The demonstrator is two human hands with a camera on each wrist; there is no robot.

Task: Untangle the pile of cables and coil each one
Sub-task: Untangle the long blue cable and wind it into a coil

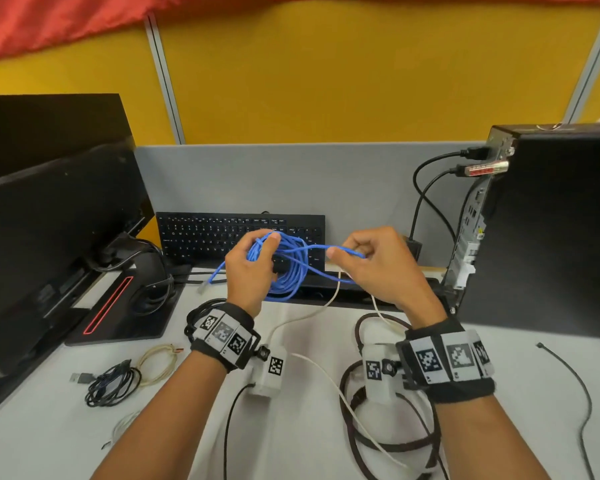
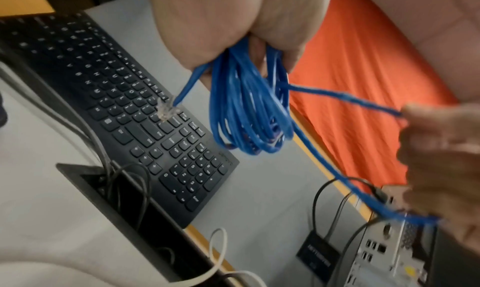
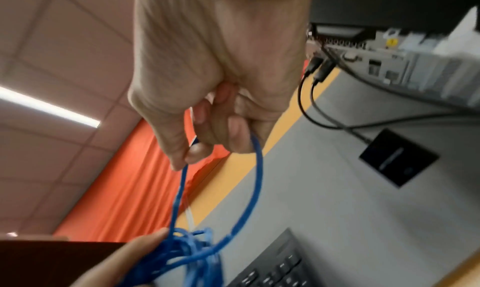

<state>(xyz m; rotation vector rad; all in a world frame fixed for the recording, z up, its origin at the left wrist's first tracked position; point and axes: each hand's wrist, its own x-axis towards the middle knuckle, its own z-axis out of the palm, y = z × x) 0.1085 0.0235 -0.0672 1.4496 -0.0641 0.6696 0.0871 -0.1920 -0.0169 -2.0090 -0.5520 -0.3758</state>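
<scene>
Two hands [image 1: 248,268] [image 1: 374,268], one blue cable [image 1: 288,268], one keyboard [image 1: 201,233], one monitor [image 1: 49,216], one computer tower [image 1: 551,220].

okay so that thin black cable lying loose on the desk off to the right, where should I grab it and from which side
Judging by its pose, pinch the thin black cable from above near its free far tip, which lies bare on the desk beside the computer tower. The near stretch runs off the frame's edge, so its other end cannot be seen.
</scene>
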